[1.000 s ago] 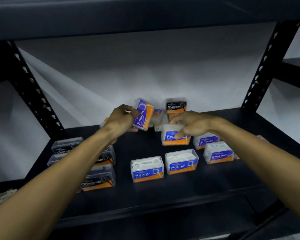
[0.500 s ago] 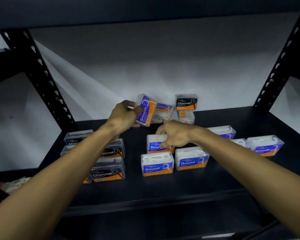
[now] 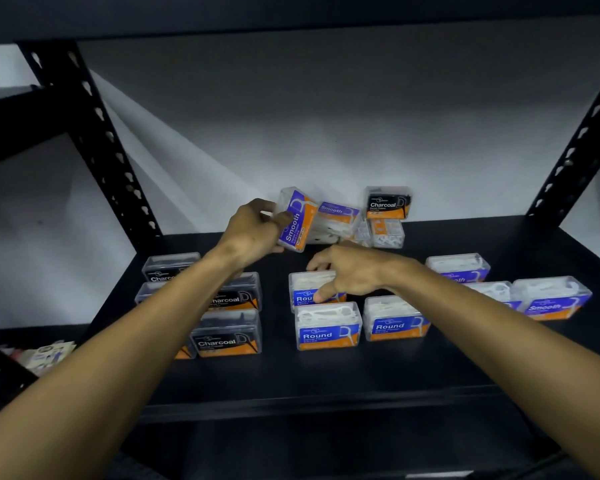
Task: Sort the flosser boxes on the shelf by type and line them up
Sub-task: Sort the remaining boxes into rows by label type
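On the dark shelf (image 3: 326, 382), a cluster of Charcoal boxes (image 3: 227, 332) is lined up at about 8 o'clock, partly covered by the left forearm. A tilted Smooth box (image 3: 297, 220) is grasped in the left hand (image 3: 253, 230) at about 12 o'clock, thumb on its label and fingers curled behind it, and is held clear of the shelf. Just behind it, at 1 o'clock, an unsorted heap is seen against the back wall: a second Smooth box (image 3: 338, 213) lying askew, and a lone Charcoal box (image 3: 388, 202) stacked on a clear box. Near the centre, three Round boxes are set: the rear Round box (image 3: 309, 289) is pinched by the right hand (image 3: 350, 271), thumb on its front label and fingers over its back edge, while two front Round boxes (image 3: 328, 327) stand side by side before it. At 3 o'clock, a group of Smooth boxes (image 3: 551, 299) is placed.
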A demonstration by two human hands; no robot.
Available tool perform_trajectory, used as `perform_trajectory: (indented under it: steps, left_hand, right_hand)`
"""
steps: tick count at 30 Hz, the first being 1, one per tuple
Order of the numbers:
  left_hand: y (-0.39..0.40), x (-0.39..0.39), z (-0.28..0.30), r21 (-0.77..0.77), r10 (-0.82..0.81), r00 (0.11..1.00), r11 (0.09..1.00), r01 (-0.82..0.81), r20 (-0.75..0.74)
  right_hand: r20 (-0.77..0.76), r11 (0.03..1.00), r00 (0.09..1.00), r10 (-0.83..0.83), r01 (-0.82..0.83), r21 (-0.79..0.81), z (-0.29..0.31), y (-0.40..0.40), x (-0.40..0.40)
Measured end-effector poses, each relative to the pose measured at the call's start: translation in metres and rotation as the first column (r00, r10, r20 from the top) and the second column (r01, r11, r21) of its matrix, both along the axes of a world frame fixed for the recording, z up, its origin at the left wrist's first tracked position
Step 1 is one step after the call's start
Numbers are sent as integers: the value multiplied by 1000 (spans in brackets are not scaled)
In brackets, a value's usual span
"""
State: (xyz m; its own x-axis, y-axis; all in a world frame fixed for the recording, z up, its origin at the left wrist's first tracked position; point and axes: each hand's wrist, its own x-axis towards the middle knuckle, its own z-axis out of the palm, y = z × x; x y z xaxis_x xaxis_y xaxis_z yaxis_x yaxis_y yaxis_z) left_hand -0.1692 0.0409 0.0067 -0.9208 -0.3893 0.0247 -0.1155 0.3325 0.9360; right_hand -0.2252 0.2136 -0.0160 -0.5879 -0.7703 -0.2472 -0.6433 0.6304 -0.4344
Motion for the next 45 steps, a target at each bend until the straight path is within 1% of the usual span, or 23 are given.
perform_trajectory:
  steps: [3, 5, 7, 9, 10, 12, 15, 18, 21, 23, 26, 31, 35, 38, 42, 45]
  left_hand:
    - [4, -4, 2, -28, -26, 1000, 999, 27, 6]
    - [8, -9, 6, -58, -40, 999, 997, 41, 15]
    - [16, -15, 9, -70, -73, 997, 995, 73, 2]
    - [29, -23, 11, -60, -119, 993, 991, 117, -21]
    - [39, -27, 12, -70, -146, 989, 987, 144, -25]
    - [58, -39, 10, -114, -192, 981, 975, 189, -15]
    - [96, -60, 9, -176, -295, 955, 940, 292, 10]
    - [143, -78, 15, -307, -410, 912, 868, 391, 1]
    - [186, -96, 23, -380, -509, 861, 793, 476, 17]
    - [212, -107, 25, -406, -563, 825, 742, 533, 53]
    - [240, -123, 20, -496, -612, 779, 637, 590, 140]
    - [267, -137, 0, -548, -621, 727, 513, 661, 295]
    - [280, -138, -13, -557, -613, 700, 459, 693, 366]
    - [286, -139, -22, -570, -626, 679, 418, 707, 382]
    - [290, -141, -28, -583, -633, 669, 393, 711, 390]
    - [291, -140, -29, -576, -637, 663, 392, 718, 394]
  right_hand:
    - [-25, 1000, 999, -26, 25, -19, 9, 9, -1]
    - [-39, 995, 997, -68, 65, -70, 18, 22, 0]
    - [-50, 975, 989, -143, 132, -178, 27, 46, 2]
    - [-119, 929, 962, -247, 200, -312, 33, 76, 2]
    - [-172, 897, 932, -321, 241, -370, 33, 95, 0]
    - [-257, 823, 829, -496, 355, -443, 29, 135, -7]
    - [-304, 713, 660, -687, 533, -456, 15, 192, -12]
    - [-221, 586, 547, -807, 700, -407, -2, 234, -6]
    - [-105, 488, 488, -867, 785, -381, -17, 255, 1]
    - [-36, 452, 472, -881, 816, -360, -24, 263, 4]
    - [34, 446, 482, -875, 832, -330, -32, 265, 5]
    - [85, 441, 489, -868, 838, -323, -40, 266, 4]
    - [86, 443, 494, -865, 833, -333, -40, 269, 4]
    - [108, 435, 493, -863, 835, -337, -40, 271, 3]
    - [149, 411, 483, -863, 843, -347, -43, 272, 2]
    - [167, 396, 473, -865, 848, -352, -42, 272, 2]
